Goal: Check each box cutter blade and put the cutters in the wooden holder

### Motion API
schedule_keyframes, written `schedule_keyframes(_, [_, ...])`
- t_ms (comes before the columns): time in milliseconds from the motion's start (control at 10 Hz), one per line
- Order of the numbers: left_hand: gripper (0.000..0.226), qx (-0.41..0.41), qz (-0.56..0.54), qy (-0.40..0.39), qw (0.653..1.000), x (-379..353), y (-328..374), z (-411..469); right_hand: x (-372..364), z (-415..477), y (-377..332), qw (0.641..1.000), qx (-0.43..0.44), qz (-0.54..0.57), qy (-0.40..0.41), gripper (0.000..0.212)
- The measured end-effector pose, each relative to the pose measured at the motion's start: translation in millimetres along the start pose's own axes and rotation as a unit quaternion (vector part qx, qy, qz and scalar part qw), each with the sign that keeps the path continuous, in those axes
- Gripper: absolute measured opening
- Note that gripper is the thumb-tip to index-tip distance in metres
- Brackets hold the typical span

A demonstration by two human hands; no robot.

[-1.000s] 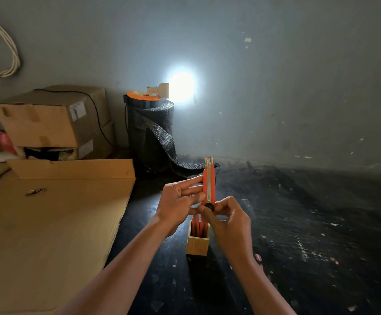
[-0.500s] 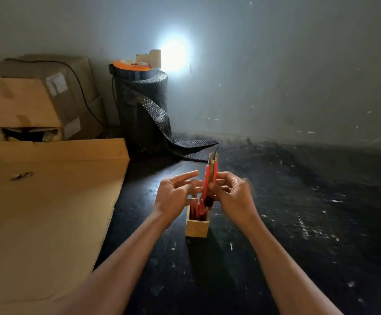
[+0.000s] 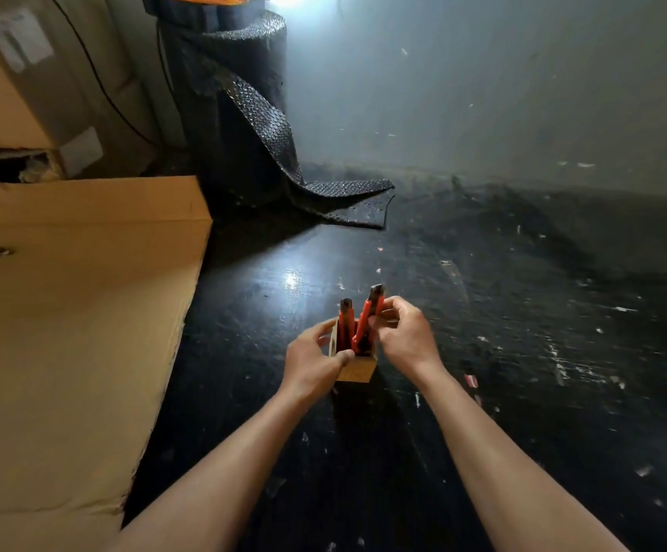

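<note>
Care is needed here: the right hand fingers grip the tilted orange cutter, half inside the wooden holder near the middle of the dark surface, while the left hand clasps the holder, so it should slide down straight beside the other cutter.

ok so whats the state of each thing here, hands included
wooden holder: upright on the dark surface, steadied by the left hand
leaning cutter: tilted in the holder, pinched by the right hand
upright cutter: standing in the holder, untouched
bubble wrap roll: upright, partly unrolled
cardboard sheet: lying flat
</note>
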State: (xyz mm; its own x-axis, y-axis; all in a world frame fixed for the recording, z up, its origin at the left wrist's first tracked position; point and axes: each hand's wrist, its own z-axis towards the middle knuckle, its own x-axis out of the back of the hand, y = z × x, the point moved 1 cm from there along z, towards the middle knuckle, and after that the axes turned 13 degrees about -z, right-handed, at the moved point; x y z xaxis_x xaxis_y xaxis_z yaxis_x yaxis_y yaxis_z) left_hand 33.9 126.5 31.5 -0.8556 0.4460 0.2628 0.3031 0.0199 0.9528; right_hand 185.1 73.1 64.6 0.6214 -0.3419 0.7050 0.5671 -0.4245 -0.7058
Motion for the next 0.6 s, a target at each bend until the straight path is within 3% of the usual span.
schedule_keyframes(200, [0.055,0.008,-0.001,0.016,1.000,-10,-17,6,-21,6,18,0.995,-0.034,-0.086,-0.028,0.014])
schedule_keyframes(600, [0.052,0.027,-0.032,0.027,0.999,-11,-24,8,-17,5,17,0.994,-0.054,-0.099,-0.012,0.020])
